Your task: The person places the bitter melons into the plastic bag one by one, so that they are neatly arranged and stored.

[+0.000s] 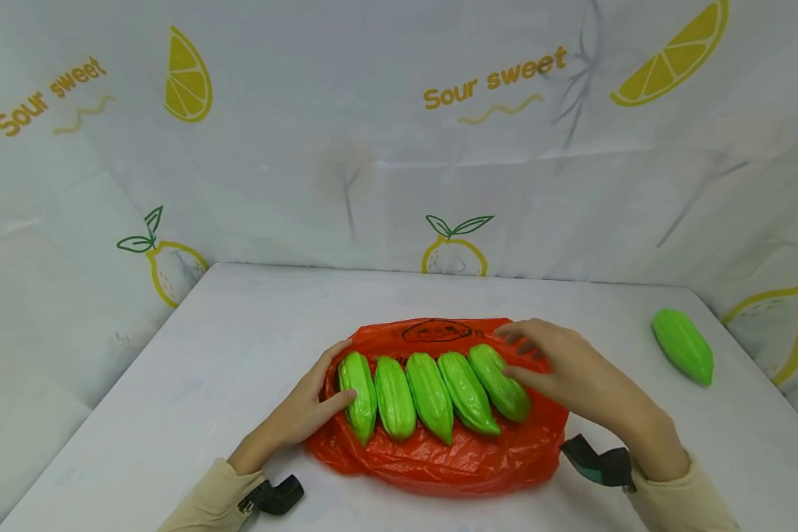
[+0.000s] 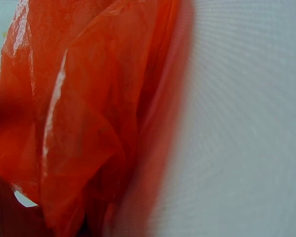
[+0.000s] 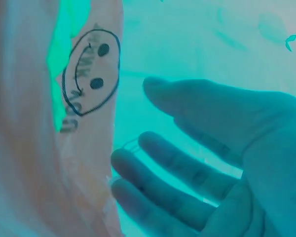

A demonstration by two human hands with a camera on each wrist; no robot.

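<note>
A red plastic bag (image 1: 439,469) lies on the table, with several bright green, ridged, pointed fruits (image 1: 428,391) in a row on it. My left hand (image 1: 306,406) is at the bag's left edge, fingers fairly straight along it, the thumb over the leftmost green fruit (image 1: 357,399). In the left wrist view, crumpled bag (image 2: 89,123) fills the left half, and that hand is mostly out of sight. Loosely bent and spread, the fingers of my right hand (image 1: 565,369) hover by the rightmost green fruit (image 1: 499,380). The right wrist view shows this hand (image 3: 202,163) holding nothing, beside the bag's printed smiling face (image 3: 91,71).
One more green fruit (image 1: 683,347) lies alone toward the table's right edge. The white table (image 1: 173,384) meets a hanging white cloth (image 1: 372,148) printed with lemons along its back and sides.
</note>
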